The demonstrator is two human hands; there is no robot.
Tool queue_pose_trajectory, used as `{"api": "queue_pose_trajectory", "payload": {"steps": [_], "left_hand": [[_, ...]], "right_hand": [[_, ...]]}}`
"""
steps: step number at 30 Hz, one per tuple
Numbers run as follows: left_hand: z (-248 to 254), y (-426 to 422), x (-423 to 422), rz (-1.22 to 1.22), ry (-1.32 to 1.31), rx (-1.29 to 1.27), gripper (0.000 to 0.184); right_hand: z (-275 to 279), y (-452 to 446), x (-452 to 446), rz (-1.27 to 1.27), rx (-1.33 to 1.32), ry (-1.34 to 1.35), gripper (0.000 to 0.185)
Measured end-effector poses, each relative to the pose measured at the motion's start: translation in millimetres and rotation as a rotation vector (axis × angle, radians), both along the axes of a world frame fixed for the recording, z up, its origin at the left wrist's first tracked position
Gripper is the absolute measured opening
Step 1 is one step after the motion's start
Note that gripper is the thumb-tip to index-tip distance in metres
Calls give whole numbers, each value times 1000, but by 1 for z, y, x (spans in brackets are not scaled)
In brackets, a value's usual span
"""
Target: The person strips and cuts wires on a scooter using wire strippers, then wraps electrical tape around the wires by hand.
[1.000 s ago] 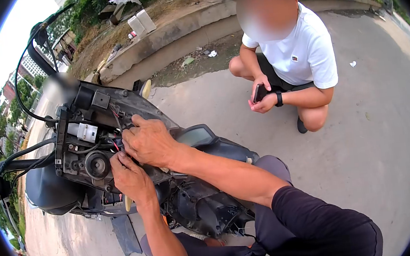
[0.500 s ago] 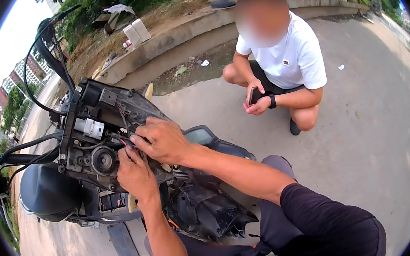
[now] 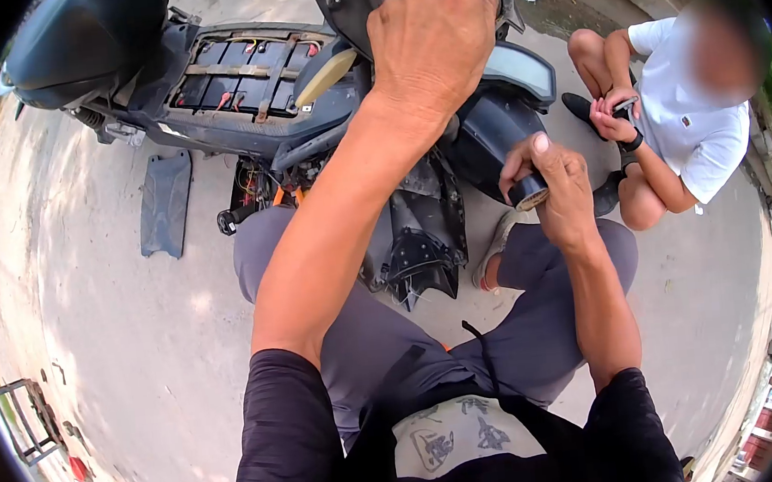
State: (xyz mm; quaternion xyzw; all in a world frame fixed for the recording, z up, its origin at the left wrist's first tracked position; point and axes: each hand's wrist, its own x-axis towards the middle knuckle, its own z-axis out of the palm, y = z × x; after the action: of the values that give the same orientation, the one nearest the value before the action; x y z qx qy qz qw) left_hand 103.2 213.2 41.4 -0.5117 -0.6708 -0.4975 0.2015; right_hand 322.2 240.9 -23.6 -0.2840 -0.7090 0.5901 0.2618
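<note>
My left hand (image 3: 431,37) is at the dark front body (image 3: 345,8) of a partly dismantled scooter, near the top edge of the view. Its fingers are bent and pressed together by some wiring; what they pinch is hidden. My right hand (image 3: 562,189) is closed round a roll of black tape (image 3: 528,192), low beside the scooter's black fender (image 3: 488,143). A display panel (image 3: 520,70) lies between the two hands.
A person in a white shirt (image 3: 707,150) crouches at the right, holding a phone (image 3: 624,107). Exposed batteries (image 3: 236,79) sit in the scooter's body. A dark panel (image 3: 165,205) lies on the ground at the left. A metal frame (image 3: 27,420) is farther left.
The view has swung down, shifting the scooter up. My right hand has left the wiring and now holds a tape roll nearer my knees. My left hand remains at the scooter's front.
</note>
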Motion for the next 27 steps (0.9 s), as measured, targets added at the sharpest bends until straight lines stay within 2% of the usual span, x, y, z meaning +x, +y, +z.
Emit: {"api": "queue_pose_trajectory", "payload": {"steps": [2,5,6,8,10,11,12,14,17,20,23,24,26,27], "left_hand": [[-22,-6,2,-58,-25,54,24],[-41,-39,8,-161,77,72,21],[-42,-53,11,-232,86,-19,23],[-55,-72,19,-312,228,-294,26],[-79,-92,18,-417,322,-495,16],[-86,-104,15,-483,302,-599,15],[-89,-114,15,-507,277,-796,17],[-105,-135,20,-507,261,-868,16],[-131,-155,30,-510,181,-907,14],[-146,-169,37,-458,177,-940,13],[-140,-180,32,-457,197,-908,13],[-137,-182,33,-445,197,-907,14],[-130,-176,32,-477,201,-904,19],[-129,-172,31,-511,193,-910,25]], "right_hand": [[-42,-33,19,-13,-308,-92,66],[-95,-76,27,-42,-858,-26,69],[-112,-90,24,-99,-1039,35,70],[-128,-112,12,-199,-1162,41,68],[-151,-126,4,-172,-1207,70,64],[-181,-128,10,-124,-1255,94,48],[-178,-140,-5,-203,-1244,-7,46],[-175,-163,-41,-128,-1230,-80,39],[-270,-157,-45,155,-1289,-55,45],[-218,-167,-134,98,-1326,-178,58],[-159,-187,-176,-55,-1063,-245,73],[-177,-191,-169,68,-936,-344,77],[-254,-199,-135,295,-654,-539,85],[-281,-201,-114,363,-707,-510,91]]}}
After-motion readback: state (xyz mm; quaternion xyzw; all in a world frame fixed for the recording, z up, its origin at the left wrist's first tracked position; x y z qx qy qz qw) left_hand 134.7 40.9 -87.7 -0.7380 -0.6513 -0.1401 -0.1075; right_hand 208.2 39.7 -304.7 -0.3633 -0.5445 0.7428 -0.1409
